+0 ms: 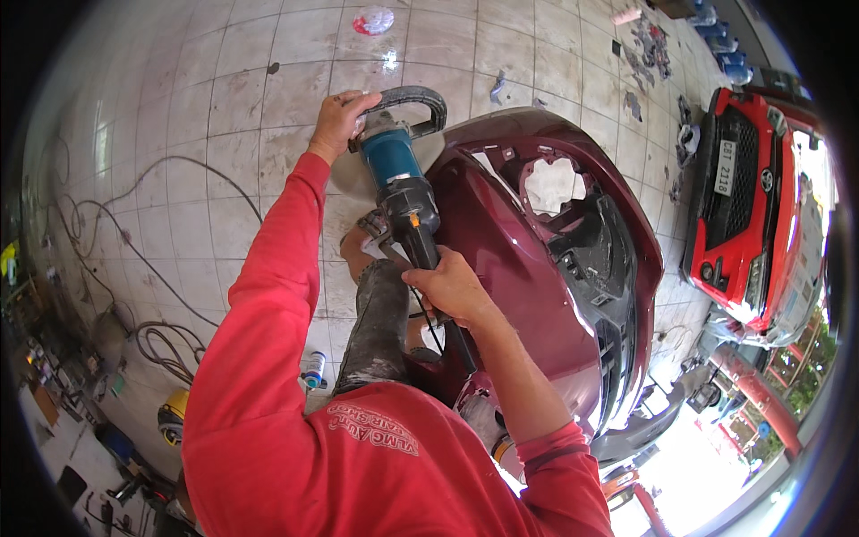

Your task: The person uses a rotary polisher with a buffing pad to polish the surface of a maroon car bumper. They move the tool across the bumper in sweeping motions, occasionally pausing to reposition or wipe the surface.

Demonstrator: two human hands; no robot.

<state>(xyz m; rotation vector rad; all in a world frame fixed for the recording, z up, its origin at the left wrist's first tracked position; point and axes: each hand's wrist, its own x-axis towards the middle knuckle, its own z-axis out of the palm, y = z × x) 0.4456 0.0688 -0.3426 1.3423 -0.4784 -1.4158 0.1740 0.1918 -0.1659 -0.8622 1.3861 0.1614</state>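
A blue and black power polisher (392,157) lies lengthwise in front of me, its large pale round pad (353,179) showing beside and beneath its head. My left hand (340,123) is closed around the end of the black loop handle (429,100) at the far end. Around the black rear grip, my right hand (452,286) is wrapped, with a cord hanging below it. To the right of the tool is a glossy maroon car bumper (501,259), with a round opening and black inner parts. The pad's right edge overlaps the bumper's near corner; whether they touch, I cannot tell.
A long dark cable (170,159) loops over the tiled floor (224,107) at left. A small spray can (313,369) and a yellow-black tool (173,416) stand low left. At right is a red vehicle (747,206); scraps litter the floor near it.
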